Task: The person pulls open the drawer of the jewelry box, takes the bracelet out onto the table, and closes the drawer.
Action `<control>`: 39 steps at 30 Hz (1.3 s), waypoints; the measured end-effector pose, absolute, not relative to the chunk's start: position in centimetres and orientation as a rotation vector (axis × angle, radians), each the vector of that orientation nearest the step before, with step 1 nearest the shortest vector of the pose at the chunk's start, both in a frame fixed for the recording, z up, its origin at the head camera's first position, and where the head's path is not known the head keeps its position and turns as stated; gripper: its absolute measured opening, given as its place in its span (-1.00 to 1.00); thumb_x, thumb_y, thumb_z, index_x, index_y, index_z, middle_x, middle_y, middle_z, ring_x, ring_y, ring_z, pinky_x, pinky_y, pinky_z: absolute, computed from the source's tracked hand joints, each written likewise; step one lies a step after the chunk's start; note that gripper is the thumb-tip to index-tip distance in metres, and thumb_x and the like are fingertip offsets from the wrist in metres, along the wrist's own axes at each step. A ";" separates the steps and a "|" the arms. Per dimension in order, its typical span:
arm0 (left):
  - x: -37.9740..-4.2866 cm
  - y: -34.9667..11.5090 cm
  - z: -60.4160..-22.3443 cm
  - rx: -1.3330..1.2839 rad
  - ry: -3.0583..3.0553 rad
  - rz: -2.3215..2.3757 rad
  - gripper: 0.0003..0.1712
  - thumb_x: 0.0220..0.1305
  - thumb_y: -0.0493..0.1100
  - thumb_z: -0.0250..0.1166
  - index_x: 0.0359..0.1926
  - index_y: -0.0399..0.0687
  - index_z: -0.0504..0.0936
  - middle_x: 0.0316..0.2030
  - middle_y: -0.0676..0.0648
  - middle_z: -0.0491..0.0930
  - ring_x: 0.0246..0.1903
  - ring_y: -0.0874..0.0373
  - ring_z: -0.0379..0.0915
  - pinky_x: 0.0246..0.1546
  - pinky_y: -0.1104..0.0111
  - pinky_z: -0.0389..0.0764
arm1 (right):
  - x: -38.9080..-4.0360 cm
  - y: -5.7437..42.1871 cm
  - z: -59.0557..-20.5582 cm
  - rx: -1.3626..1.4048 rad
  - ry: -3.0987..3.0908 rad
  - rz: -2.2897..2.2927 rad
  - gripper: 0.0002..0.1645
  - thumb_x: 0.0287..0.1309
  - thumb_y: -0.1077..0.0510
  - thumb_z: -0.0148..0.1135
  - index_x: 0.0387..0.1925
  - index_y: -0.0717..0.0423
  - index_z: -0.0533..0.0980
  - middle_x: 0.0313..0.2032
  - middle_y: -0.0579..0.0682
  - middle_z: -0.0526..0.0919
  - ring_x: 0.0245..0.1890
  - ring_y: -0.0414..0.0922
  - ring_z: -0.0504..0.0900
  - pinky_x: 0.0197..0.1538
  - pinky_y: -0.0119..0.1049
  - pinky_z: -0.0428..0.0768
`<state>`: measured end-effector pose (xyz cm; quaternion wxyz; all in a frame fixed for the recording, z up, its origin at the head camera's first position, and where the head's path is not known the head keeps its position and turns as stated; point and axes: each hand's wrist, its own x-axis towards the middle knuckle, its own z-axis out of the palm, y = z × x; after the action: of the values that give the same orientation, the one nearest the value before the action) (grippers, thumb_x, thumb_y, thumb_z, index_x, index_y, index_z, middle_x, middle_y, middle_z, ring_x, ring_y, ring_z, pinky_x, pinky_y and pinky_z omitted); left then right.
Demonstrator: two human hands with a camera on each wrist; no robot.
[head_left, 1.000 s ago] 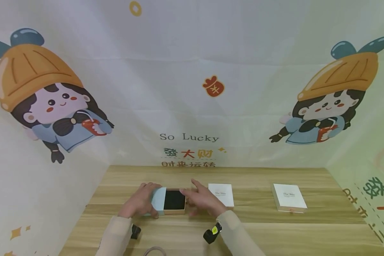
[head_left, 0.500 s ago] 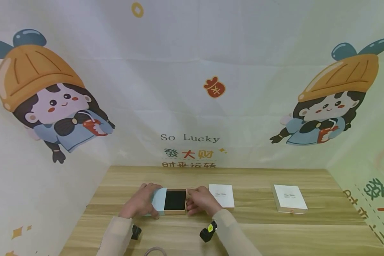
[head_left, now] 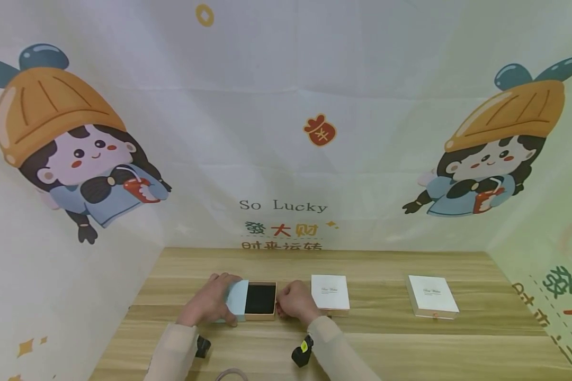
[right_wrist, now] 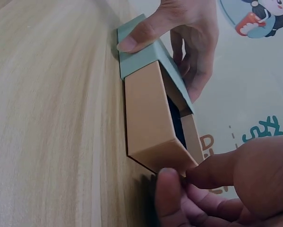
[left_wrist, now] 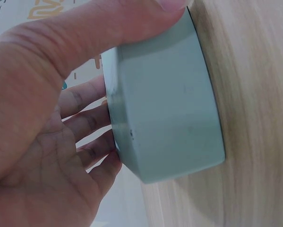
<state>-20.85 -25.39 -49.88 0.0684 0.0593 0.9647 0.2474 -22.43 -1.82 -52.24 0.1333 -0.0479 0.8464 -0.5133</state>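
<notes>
A light-blue drawer box [head_left: 237, 300] lies on the table with its tan inner drawer [head_left: 261, 317] pulled partway out to the right. Inside the drawer is a flat black pad or lining [head_left: 260, 299]. My left hand [head_left: 208, 301] grips the blue sleeve, thumb on the near side and fingers on the far side. In the left wrist view the blue sleeve [left_wrist: 172, 99] fills the middle. My right hand [head_left: 297, 301] is at the drawer's right end; in the right wrist view its thumb [right_wrist: 169, 191] and forefinger pinch together there. Whatever small part they pinch is hidden.
Two white boxes with printed lids stand to the right: a nearer box [head_left: 331, 291] just beside my right hand and a farther box [head_left: 432, 293]. A pinkish loop [head_left: 232, 372] lies at the table's front edge. A printed cloth [head_left: 286, 159] hangs behind the wooden table.
My right hand has come left from beside the drawer to its end, and its fingers have curled in. My left hand keeps its hold on the sleeve.
</notes>
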 end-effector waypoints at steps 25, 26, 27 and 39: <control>-20.9 -25.3 -50.0 0.179 2.916 0.752 0.23 -0.57 -0.25 0.78 0.34 -0.03 0.51 0.14 -0.06 0.56 0.06 -0.01 0.42 0.05 -0.01 0.66 | -22.7 -2.8 -53.7 -0.214 2.580 -1.501 -0.81 0.15 0.36 0.27 -0.56 0.16 0.61 -0.68 -0.09 0.61 -0.70 -0.25 0.50 -0.62 -0.43 0.42; -20.9 -25.3 -50.0 0.180 2.915 0.754 0.23 -0.58 -0.25 0.78 0.34 -0.03 0.51 0.14 -0.06 0.56 0.06 -0.01 0.42 0.05 -0.01 0.66 | -22.7 -2.9 -53.7 -0.216 2.582 -1.507 -0.81 0.14 0.37 0.27 -0.56 0.16 0.61 -0.68 -0.09 0.60 -0.70 -0.25 0.50 -0.62 -0.43 0.42; -20.9 -25.3 -50.1 0.183 2.915 0.754 0.23 -0.58 -0.25 0.78 0.34 -0.03 0.51 0.14 -0.06 0.56 0.06 -0.02 0.42 0.05 -0.01 0.66 | -22.8 -2.9 -53.8 -0.218 2.587 -1.507 -0.81 0.13 0.37 0.27 -0.57 0.17 0.61 -0.68 -0.09 0.60 -0.70 -0.25 0.50 -0.62 -0.43 0.42; -21.2 -25.3 -50.3 0.189 2.919 0.756 0.22 -0.60 -0.26 0.78 0.32 -0.03 0.52 0.13 -0.05 0.57 0.05 0.01 0.40 0.04 0.02 0.64 | -22.7 -3.8 -54.0 -0.225 2.627 -1.459 -0.82 0.14 0.32 0.25 -0.56 0.13 0.60 -0.69 -0.11 0.59 -0.68 -0.25 0.48 -0.61 -0.43 0.39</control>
<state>-21.19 -25.30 -50.29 0.0603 0.0624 0.9644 0.2497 -22.73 -3.81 -54.00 0.0639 -0.0745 0.8699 -0.4833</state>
